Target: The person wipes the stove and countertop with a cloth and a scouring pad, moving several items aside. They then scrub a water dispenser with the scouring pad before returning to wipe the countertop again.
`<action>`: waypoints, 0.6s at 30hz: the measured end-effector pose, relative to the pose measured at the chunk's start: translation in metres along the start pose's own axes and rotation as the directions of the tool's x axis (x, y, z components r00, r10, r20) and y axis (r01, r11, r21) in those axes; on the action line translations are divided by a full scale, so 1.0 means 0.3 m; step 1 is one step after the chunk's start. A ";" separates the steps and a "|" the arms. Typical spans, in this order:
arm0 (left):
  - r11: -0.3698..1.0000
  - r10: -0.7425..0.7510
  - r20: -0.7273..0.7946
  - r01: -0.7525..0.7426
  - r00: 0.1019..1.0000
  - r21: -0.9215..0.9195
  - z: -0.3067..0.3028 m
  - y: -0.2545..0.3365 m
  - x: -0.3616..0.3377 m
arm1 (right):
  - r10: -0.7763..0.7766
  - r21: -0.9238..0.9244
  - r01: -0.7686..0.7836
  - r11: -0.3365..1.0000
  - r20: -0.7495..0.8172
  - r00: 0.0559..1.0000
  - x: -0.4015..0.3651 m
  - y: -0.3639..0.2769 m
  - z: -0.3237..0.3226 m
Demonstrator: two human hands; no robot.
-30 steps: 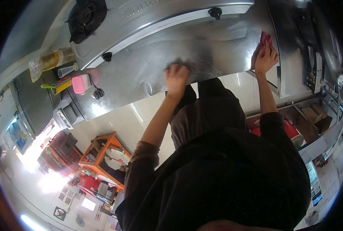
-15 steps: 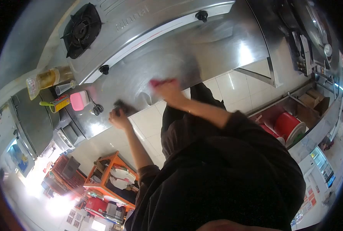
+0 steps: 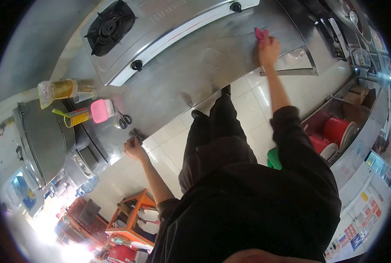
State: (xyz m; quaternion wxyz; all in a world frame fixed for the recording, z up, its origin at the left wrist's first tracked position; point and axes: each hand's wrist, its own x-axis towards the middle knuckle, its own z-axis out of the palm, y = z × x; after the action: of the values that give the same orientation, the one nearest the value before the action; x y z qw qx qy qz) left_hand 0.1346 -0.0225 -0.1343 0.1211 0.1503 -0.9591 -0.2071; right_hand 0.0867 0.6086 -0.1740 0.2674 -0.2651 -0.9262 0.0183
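Note:
My right hand (image 3: 269,51) is closed on a pink cloth (image 3: 259,33), pressed to the steel counter (image 3: 191,72) near its right end. One bunched corner of the cloth sticks out past my fingers. At the front edge of the counter on the left, my left hand (image 3: 135,151) grips a dark metal scourer (image 3: 135,135). Black-handled scissors (image 3: 124,120) lie just beyond the scourer. Beside them is a pink-lidded container (image 3: 100,111).
A gas stove (image 3: 173,30) with black knobs stands along the back of the counter. To the left are a yellow can (image 3: 78,117), a clear plastic cup (image 3: 84,96) and a bag of yellowish contents (image 3: 57,90). Red tubs (image 3: 338,131) sit at the right.
My right hand has swept the pink cloth from the middle of the counter to its right end. My left hand stays near the scissors with the scourer. The view has shifted slightly.

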 end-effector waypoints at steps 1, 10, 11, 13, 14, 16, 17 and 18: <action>0.999 -0.035 -0.008 0.035 0.999 -0.041 -0.003 0.023 -0.002 | 0.045 0.035 -0.051 0.998 0.135 0.990 -0.055 -0.148 -0.002; 0.998 -0.036 -0.072 0.032 0.997 -0.053 0.008 0.008 -0.006 | -0.759 0.714 0.527 0.460 0.008 0.652 -0.516 -0.991 -0.180; 0.996 -0.063 -0.064 0.059 0.996 -0.061 0.006 0.016 -0.007 | -0.835 0.840 0.479 0.255 -0.058 0.546 -0.444 -0.882 -0.154; 0.995 -0.095 -0.049 0.094 0.994 -0.036 -0.012 0.055 -0.016 | -0.712 0.672 0.499 0.547 0.060 0.700 -0.258 -0.628 -0.174; 0.994 -0.107 -0.056 0.105 0.993 -0.042 -0.002 0.047 -0.010 | -0.653 0.653 0.419 0.631 0.154 0.742 -0.144 -0.469 -0.144; 0.995 -0.067 -0.057 0.062 0.996 -0.084 0.005 0.010 -0.017 | -0.237 0.102 0.234 0.967 0.021 0.971 -0.044 -0.144 0.010; 0.994 -0.081 -0.063 0.076 0.995 -0.077 0.003 0.006 -0.020 | 0.016 -0.021 -0.016 1.000 0.012 1.000 -0.025 -0.070 0.052; 0.995 -0.070 -0.082 0.064 0.994 -0.073 0.000 0.024 -0.022 | 0.005 -0.012 -0.005 1.000 0.021 1.000 -0.026 -0.136 0.059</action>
State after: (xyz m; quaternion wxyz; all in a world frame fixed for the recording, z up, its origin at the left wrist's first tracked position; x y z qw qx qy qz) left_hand 0.1391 -0.0141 -0.1324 0.1599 0.1869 -0.9395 -0.2384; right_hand 0.0638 0.5717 -0.1859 0.2563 -0.2688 -0.9283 0.0162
